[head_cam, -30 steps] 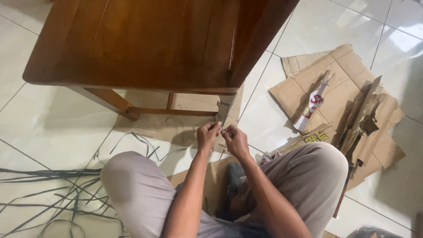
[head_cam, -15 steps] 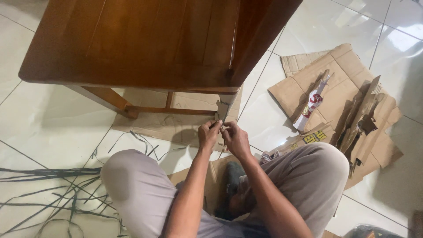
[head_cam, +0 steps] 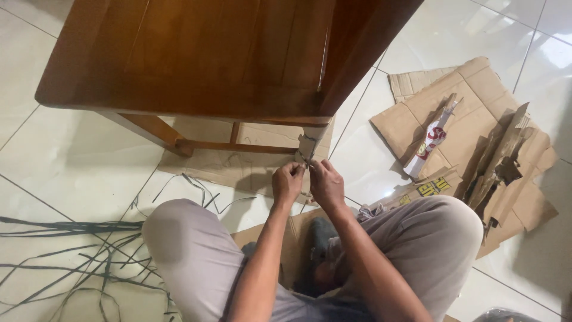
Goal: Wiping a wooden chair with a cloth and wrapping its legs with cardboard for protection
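Left hand point(head_cam: 288, 182) and right hand point(head_cam: 326, 183) (fingertips together) pinch the wrapped chair leg point(head_cam: 309, 143).

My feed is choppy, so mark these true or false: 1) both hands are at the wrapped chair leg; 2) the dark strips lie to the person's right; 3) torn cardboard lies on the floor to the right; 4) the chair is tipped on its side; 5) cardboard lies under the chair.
1) True: the left hand and right hand meet at the cardboard-wrapped chair leg.
2) False: the dark strips lie on the tiles to the person's left.
3) True: the torn cardboard pile is on the right.
4) False: the wooden chair stands upright on its legs.
5) True: a flat cardboard sheet lies beneath it.
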